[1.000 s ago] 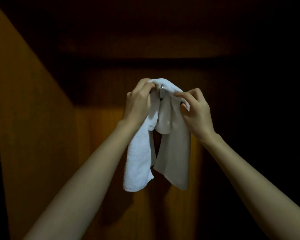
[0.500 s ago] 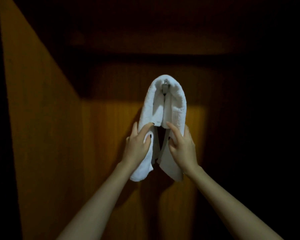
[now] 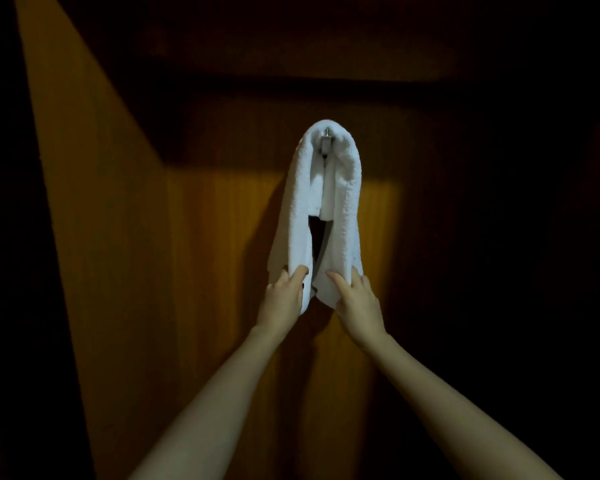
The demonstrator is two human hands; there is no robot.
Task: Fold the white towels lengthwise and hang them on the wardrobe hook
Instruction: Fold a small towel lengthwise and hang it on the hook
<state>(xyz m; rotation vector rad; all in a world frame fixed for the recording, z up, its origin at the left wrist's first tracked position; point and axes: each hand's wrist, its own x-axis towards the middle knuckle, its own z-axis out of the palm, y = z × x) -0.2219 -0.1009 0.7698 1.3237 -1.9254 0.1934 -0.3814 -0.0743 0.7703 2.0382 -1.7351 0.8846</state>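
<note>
Dim wardrobe interior, warm wood; the back panel (image 3: pixel 222 244) is lit in one patch, with the sides and top lost in shadow. A small metal hook (image 3: pixel 326 142) sits high on the middle of that panel.

The white towel (image 3: pixel 297 202), folded into a long narrow band, is draped over the hook. Its two tails hang down either side, ends about level.

- Left hand (image 3: pixel 284 301): fingers (image 3: pixel 297 271) curled round the bottom of the left tail, pinching it.
- Right hand (image 3: pixel 355 301): fingers (image 3: pixel 336 277) closed on the bottom of the right tail in the same way.

Handling, as judged:
- Terry cloth, so soft, limp and light, grippy rather than slick, nothing to break.
- It probably keeps its place on the hook by balance alone, so an uneven tug could drag it off one side.
- Best hold is low on each tail, pinching through all the layers so the lengthwise fold does not open
</note>
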